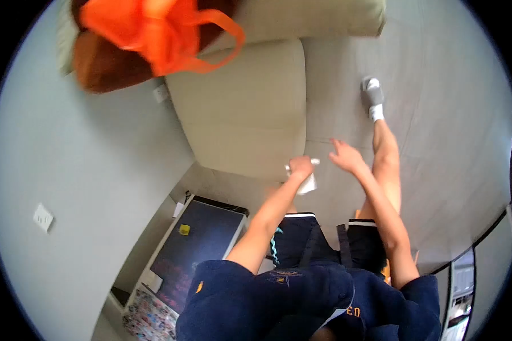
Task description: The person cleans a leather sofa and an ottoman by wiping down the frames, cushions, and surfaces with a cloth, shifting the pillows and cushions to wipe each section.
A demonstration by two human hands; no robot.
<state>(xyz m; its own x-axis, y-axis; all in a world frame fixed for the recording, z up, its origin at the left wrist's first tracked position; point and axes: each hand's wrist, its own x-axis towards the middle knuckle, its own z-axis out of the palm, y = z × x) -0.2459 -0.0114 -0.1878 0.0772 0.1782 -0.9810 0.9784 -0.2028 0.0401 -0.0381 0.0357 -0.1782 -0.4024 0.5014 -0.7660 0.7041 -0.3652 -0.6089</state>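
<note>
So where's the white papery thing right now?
The white papery thing is near the middle of the head view, gripped in the left hand, appearing just beside the near corner of the beige seat.

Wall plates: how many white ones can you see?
2: one wall plate at the picture's far left, another wall plate beside the beige sofa, below the orange bag. Sofa or bag may hide more.

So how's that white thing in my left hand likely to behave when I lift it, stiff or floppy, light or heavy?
The white thing is probably floppy, since a thin-looking flap sticks out beside your left hand. It's likely light too, being small enough to sit mostly in one fist. I can't tell the material.
</note>
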